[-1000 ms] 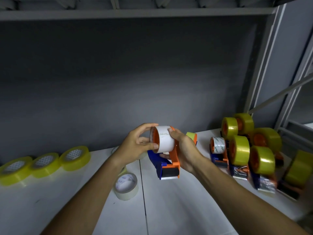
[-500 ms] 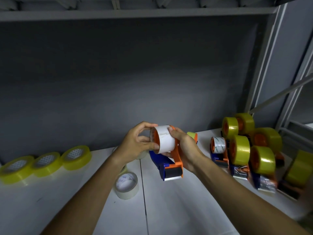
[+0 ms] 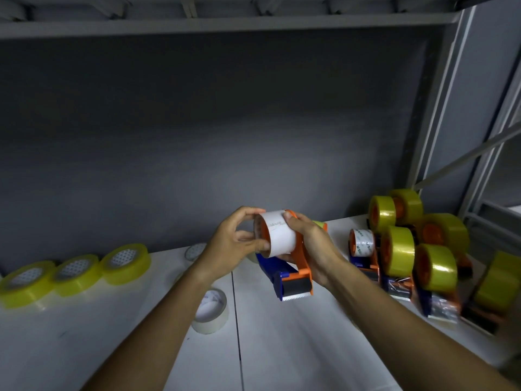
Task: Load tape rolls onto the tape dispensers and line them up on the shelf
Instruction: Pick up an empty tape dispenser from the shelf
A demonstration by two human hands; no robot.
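Observation:
I hold an orange and blue tape dispenser (image 3: 293, 273) above the white shelf (image 3: 282, 348), its toothed blade pointing toward me. A white tape roll (image 3: 279, 235) sits on its orange hub. My left hand (image 3: 234, 244) pinches the roll's left rim with thumb and fingers. My right hand (image 3: 313, 246) grips the dispenser's frame from the right, with the thumb on top of the roll. To the right, several loaded dispensers (image 3: 400, 249) with yellow rolls stand in a cluster, one carrying a clear printed roll (image 3: 362, 242).
Three loose yellow rolls (image 3: 74, 270) lie flat at the back left. A clear roll (image 3: 211, 311) lies under my left forearm, another (image 3: 196, 251) behind my left wrist. Shelf uprights (image 3: 439, 108) rise at the right; the grey back wall is close behind.
The dispenser and roll have barely shifted, drifting slightly right and toward me. Both hands keep the same hold.

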